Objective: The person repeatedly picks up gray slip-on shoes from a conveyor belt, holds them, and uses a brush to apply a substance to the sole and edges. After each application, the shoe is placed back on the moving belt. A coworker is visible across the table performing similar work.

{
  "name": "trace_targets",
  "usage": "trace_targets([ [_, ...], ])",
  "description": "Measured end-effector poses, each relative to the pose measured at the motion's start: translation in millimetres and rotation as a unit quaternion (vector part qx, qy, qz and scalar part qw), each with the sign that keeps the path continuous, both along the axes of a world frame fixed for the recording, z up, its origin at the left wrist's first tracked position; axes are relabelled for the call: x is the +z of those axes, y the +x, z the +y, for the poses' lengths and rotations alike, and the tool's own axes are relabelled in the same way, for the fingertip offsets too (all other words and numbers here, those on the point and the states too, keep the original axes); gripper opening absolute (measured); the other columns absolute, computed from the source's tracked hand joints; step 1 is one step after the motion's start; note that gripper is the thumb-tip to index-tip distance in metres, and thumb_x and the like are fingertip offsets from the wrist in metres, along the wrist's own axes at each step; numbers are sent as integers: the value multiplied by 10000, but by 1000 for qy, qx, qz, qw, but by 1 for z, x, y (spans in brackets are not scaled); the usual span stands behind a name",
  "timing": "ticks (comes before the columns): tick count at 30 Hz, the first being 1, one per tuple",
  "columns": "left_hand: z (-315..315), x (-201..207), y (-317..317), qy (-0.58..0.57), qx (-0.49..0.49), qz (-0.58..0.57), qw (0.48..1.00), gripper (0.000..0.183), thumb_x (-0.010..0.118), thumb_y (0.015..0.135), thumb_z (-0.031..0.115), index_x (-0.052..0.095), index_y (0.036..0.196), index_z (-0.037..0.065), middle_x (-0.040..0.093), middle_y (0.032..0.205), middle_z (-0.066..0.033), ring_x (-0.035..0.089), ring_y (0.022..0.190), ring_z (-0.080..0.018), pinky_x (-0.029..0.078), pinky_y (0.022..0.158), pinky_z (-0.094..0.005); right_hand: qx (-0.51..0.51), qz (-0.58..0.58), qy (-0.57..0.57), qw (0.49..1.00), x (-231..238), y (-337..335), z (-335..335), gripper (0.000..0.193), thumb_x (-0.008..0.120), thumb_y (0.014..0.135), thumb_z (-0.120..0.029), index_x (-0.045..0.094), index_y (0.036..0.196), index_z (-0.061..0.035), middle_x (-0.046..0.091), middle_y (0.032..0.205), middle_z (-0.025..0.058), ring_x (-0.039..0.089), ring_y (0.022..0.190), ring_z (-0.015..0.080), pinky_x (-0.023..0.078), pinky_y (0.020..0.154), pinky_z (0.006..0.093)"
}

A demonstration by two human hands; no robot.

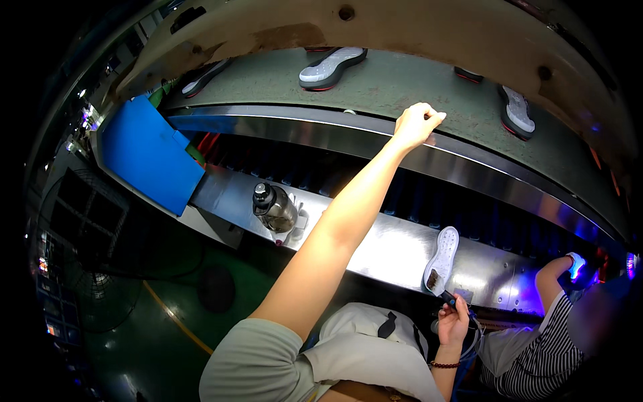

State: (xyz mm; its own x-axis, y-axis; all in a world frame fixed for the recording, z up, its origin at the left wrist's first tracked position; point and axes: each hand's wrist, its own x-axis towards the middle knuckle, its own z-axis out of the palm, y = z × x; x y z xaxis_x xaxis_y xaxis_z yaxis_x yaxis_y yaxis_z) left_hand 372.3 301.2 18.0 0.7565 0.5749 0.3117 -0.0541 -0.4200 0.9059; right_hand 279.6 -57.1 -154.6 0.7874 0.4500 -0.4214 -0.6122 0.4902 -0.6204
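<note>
My left arm reaches up across the metal ledge to the conveyor's near edge, where my left hand [416, 125] is loosely curled; nothing shows in its fingers. Low on the right, my right hand [454, 323] grips the dark handle of a brush [450, 301]. The brush's brown bristles rest on the lower end of a white shoe sole [445, 251], which lies lengthwise on the metal ledge [385, 251]. On the green conveyor belt [395, 84] beyond lie white-topped soles with dark, red-edged sides, one sole [331, 69] left of my left hand and another sole [517, 115] to its right.
A dark bottle [276, 209] stands on the ledge left of my left forearm. The blue panel [147, 154] closes off the left end. Over the belt arches a beige cover [415, 30]. At the right, a co-worker in a striped top [546, 348] reaches to the ledge.
</note>
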Motion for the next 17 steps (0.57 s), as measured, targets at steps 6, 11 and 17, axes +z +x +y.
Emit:
trace_targets([
  [6,1,-4,2,4,-3,-26,1000,261,659,762,233,548,742,-2,598,723,-73,604,532,-136,486,458,-229,-1,6,-7,1000,5,-5,4,139,538,827,-128,567,932,-41,592,843,42,544,687,129,419,585,243],
  [11,0,-4,5,43,31,10,999,268,604,769,301,550,694,49,573,751,-42,608,504,-166,458,594,-274,0,21,-12,1000,8,-8,9,111,543,827,-139,574,913,-75,589,811,29,547,671,132,428,565,246],
  [17,8,-12,12,58,20,23,998,272,591,787,325,567,707,67,589,869,-60,639,705,-167,455,685,-301,-17,26,-20,999,-1,-13,7,131,552,823,-140,572,940,-84,599,833,31,566,689,137,436,571,262],
])
